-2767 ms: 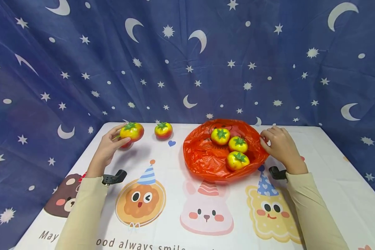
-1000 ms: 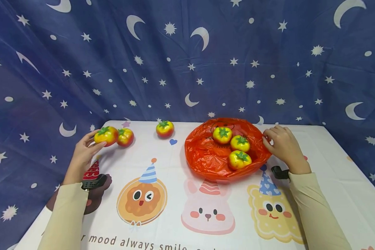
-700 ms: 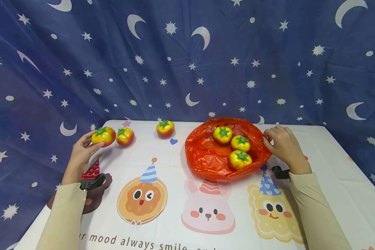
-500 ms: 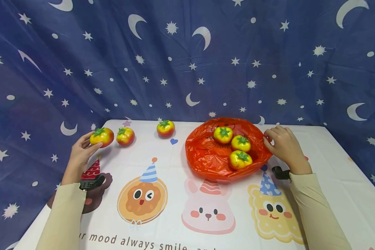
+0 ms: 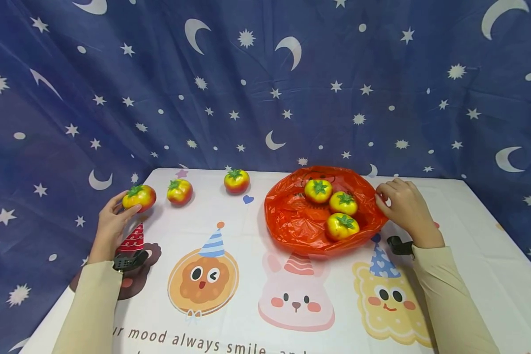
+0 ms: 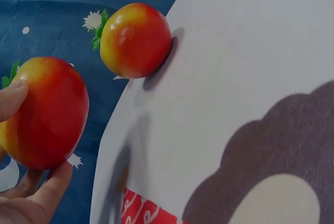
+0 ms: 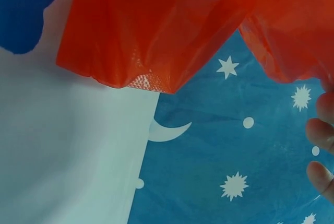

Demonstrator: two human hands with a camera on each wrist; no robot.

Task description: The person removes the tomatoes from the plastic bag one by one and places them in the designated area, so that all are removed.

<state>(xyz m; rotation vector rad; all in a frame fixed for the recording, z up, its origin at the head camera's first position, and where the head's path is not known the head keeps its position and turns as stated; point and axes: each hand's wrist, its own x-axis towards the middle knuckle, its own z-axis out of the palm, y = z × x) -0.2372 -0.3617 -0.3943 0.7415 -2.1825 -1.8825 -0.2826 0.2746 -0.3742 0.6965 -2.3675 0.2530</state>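
My left hand (image 5: 111,223) holds a yellow-and-red tomato (image 5: 139,198) with a green leafy top, near the table's left edge. Thumb and fingers grip its sides in the left wrist view, and its shadow falls apart from it on the cloth. A second tomato (image 5: 179,191) sits just right of the held one; a third tomato (image 5: 236,181) stands farther right at the back. With thumb and curled fingers, my right hand (image 5: 402,206) pinches the right rim of a red plastic bag (image 5: 287,221). Inside the spread bag lie three tomatoes (image 5: 342,226).
A white tablecloth (image 5: 248,255) with printed cartoon figures covers the table. Behind it and along both sides hangs a dark blue curtain (image 5: 230,64) with moons and stars. A black wrist camera (image 5: 130,261) is worn on each forearm.
My left hand has carried its tomato leftward, away from the second tomato, and lately a little farther left and nearer. The right hand keeps its place on the bag's rim.
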